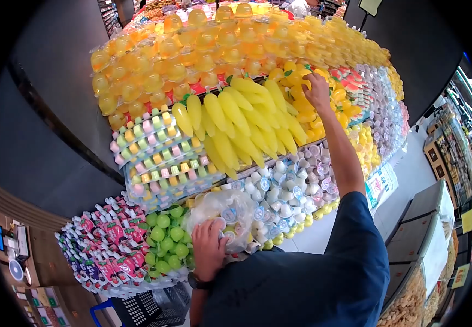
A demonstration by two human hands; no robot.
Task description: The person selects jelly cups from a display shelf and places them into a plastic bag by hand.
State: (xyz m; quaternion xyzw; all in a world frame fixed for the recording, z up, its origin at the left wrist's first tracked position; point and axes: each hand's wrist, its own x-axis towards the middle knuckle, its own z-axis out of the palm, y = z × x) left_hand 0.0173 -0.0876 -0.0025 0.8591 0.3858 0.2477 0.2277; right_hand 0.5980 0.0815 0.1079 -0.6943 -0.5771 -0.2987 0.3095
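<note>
Dark shirt [307, 283] nearest cam. L hand [209, 246], fingers bent, rests on clear bag [206, 211] of cups [229, 214]; can't tell if pinching. R hand [316, 91], fingers parted & bent, is at yellow fruit-shaped packs [300, 106], contact unclear. Best prob. a light grip, straight lift, steady bag so nbrs don't slide. Tiered display [210, 187], densely packed; pale floor [312, 238] to R, grey wall [64, 71] to L.

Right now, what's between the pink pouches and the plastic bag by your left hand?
Green balls lie between the pink pouches and the plastic bag, as the head view shows.
</note>
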